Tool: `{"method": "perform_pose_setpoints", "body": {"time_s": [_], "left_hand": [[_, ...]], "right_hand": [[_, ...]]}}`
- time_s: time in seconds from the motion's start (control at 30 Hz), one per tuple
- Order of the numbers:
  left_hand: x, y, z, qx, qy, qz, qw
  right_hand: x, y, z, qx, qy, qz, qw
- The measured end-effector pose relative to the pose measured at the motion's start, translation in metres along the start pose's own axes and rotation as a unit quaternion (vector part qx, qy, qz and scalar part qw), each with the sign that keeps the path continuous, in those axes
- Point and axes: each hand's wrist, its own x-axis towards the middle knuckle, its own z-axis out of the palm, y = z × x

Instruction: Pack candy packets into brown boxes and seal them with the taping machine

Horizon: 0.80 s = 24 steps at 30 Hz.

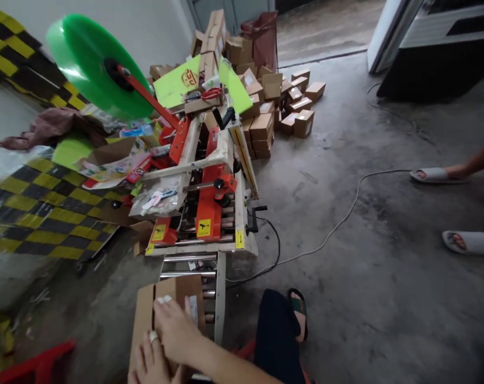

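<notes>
A brown cardboard box (168, 293) lies on the rollers at the near end of a carton-sealing machine (210, 213). My right hand (176, 325) rests flat on the box's top flaps, fingers stretched toward the machine. My left hand (148, 365) lies just below it on the same box, fingers out, with a ring on one finger; the frame edge cuts part of it off. Neither hand grips anything. The machine has orange-red parts, yellow warning labels and a big green tape roll (94, 64) on a red arm.
A pile of small sealed cartons (296, 101) lies on the concrete floor beyond the machine. A grey cable (346, 213) snakes across the floor. Another person's feet in white slippers (466, 242) stand at right. My leg and sandal (298, 312) sit beside the machine. Yellow-black checkered sheeting (46, 208) lies left.
</notes>
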Motion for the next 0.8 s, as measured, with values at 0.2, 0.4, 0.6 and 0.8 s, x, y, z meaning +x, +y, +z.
{"method": "perform_pose_setpoints", "body": {"time_s": [0.2, 0.4, 0.6, 0.8], "left_hand": [[0.090, 0.109, -0.054, -0.025, 0.037, -0.001, 0.999], [0.138, 0.129, -0.061, -0.025, 0.017, 0.030, 0.999], [0.154, 0.103, -0.057, -0.013, 0.004, 0.091, 0.996], [0.228, 0.143, -0.079, -0.086, 0.012, 0.088, 0.992]], "right_hand": [[-0.082, 0.078, -0.099, 0.016, 0.060, 0.301, 0.952], [-0.274, 0.177, -0.176, -0.038, 0.239, 0.574, 0.782], [-0.426, 0.224, -0.152, 0.005, 0.318, 0.679, 0.662], [-0.422, 0.223, -0.152, 0.086, 0.255, 0.607, 0.748]]}}
